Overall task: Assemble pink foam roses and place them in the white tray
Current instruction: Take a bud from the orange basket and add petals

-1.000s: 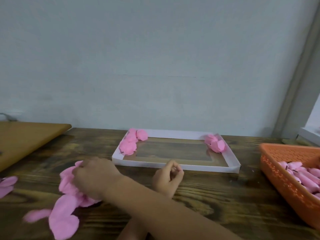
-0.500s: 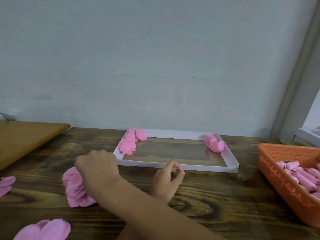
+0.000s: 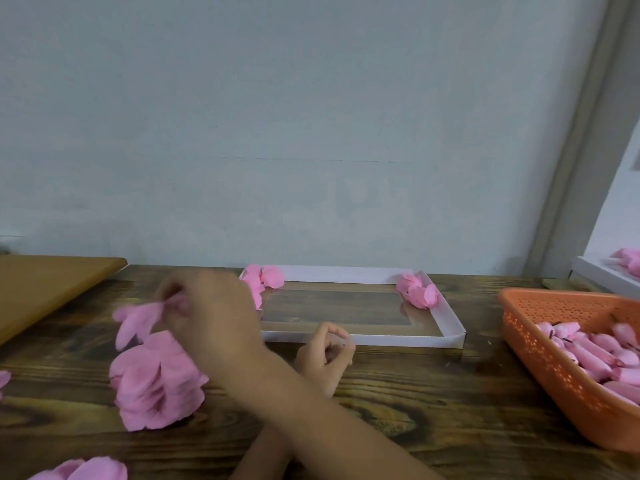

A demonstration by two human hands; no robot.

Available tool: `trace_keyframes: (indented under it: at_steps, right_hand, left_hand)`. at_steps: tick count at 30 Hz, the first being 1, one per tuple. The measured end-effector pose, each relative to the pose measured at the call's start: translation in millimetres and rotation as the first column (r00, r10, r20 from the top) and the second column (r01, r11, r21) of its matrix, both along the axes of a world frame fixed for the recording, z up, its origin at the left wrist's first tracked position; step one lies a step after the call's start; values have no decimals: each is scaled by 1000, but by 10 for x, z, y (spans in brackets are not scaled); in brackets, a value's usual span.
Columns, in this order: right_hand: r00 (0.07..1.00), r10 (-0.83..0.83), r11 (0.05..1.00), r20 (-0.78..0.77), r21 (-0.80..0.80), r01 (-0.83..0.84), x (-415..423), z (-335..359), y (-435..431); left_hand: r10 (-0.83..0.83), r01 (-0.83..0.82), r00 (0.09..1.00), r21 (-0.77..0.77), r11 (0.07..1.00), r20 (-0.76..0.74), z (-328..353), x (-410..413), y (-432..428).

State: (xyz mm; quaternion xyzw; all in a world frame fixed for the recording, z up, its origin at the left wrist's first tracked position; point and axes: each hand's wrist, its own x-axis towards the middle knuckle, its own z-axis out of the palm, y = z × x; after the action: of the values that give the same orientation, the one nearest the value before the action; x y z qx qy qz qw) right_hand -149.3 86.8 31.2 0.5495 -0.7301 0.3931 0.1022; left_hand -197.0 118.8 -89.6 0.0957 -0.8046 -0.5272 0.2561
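My right hand (image 3: 211,313) reaches across to the left and pinches a pink foam petal piece (image 3: 138,318), held just above a stack of pink petals (image 3: 156,382) on the table. Under that forearm, my left hand (image 3: 325,355) is curled in front of the white tray (image 3: 381,340), pinching a small thin dark piece between the fingertips. The tray holds one pink rose (image 3: 261,278) in its far left corner and another rose (image 3: 419,294) in its far right corner. The hand and petal are motion-blurred.
An orange basket (image 3: 554,375) of rolled pink buds (image 3: 588,351) stands at the right. A tan board (image 3: 45,289) lies at the far left. More loose petals (image 3: 86,471) lie at the bottom left, and a second white tray (image 3: 602,277) sits at the right edge.
My right hand has risen off the petal stack and moved toward the tray, lifting one petal piece. My left hand has stayed where it was.
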Motion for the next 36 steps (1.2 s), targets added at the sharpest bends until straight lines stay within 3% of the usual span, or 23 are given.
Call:
trace_keyframes:
  at_steps: [2,4,8,10,11,12,17,23,28,31,34,36]
  right_hand:
    - [964,67,982,257,-187,-18,-205,31,299]
    - [868,131,964,479,-266,2,-481,-23,657]
    - [641,94,983,762,-174,62,-964,-407,1357]
    - [558,41,988,829,-115,99,-1083,-648,1564]
    - [544,22,988,839,-100,114,-1127,-741,1619]
    - [543,5,988,840,-87,126,-1166,-806,1643]
    - [548,31,988,836,-108,108,-1226,-921,1585]
    - [608,14,978,794,-136,156,-1266,-1029,1604]
    - [650,52,985,758,-146,92,-1364,-1083,1668]
    - [749,-27,959,662,-194,205,-1400,-1090,1657]
    - [837,-87,908,540,-303,290,-1399,-1082,1610]
    - [890,-59,884,452,-391,257,-1383,-1082,1594]
  left_hand:
    - [42,-37,999,168,985,-28,29,-31,-8]
    - [38,-4,997,422,907,-73,57,-57,-45]
    - [8,77,991,619,782,-134,64,-66,-141]
    - [-10,156,981,762,628,-193,74,-90,-171]
    - [-22,192,976,818,541,-215,69,-99,-187]
    - [-41,198,977,833,517,-207,55,-114,-205]
    - [-53,126,991,713,690,-123,-13,-83,-229]
    - [-72,122,992,662,740,-102,-30,-80,-296]
    - [-105,129,992,628,767,-75,-55,-91,-281]
    - [-35,79,995,555,828,-90,-78,-115,-257]
    - [24,61,993,682,728,-115,-87,-135,-266]
    - [4,50,998,736,675,-71,-62,-124,-258]
